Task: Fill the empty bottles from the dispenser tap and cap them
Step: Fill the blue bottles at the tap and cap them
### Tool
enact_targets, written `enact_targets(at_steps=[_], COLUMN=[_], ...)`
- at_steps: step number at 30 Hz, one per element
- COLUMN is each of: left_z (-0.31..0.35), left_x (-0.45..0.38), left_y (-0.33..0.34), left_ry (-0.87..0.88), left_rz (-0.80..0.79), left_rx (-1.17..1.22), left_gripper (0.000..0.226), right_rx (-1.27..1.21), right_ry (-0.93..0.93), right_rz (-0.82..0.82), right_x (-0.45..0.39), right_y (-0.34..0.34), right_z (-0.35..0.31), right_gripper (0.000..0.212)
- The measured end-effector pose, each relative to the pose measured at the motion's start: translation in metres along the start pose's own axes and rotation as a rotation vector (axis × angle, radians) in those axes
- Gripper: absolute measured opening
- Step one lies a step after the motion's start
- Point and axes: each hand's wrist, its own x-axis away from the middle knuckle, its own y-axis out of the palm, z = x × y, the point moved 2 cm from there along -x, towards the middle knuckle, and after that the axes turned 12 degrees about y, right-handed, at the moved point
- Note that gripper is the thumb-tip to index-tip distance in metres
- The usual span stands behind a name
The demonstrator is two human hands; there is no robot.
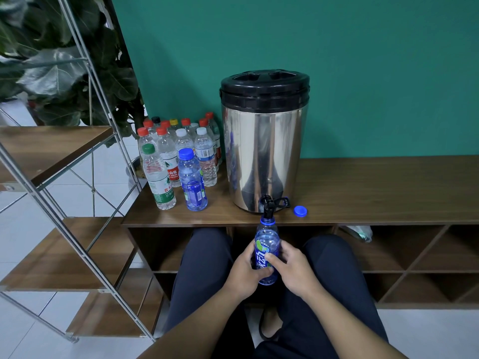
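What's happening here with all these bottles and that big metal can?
A seated person holds an uncapped blue bottle in both hands, left hand and right hand, with its mouth right under the tap of a steel dispenser. Its blue cap lies loose on the wooden counter beside the tap. A cluster of capped bottles stands to the left of the dispenser.

The dispenser [264, 151] is mirror-glossy polished metal under a matt black plastic lid [265, 85], the bottles [178, 156] clear shiny plastic, and the bench [375, 190] smooth, satin brown wood grain.
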Motion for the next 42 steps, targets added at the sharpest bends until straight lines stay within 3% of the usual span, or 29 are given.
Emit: enact_targets(at_steps=[42], left_z=[-0.0001], left_x=[0.0000], left_y=[0.0000], left_ry=[-0.013], left_rz=[0.005], left_rx=[0.022], left_gripper=[0.075], right_rx=[-0.001], right_ry=[0.012], right_rz=[0.005], right_x=[0.0022], right_y=[0.0000], right_z=[-0.0028], right_gripper=[0.028])
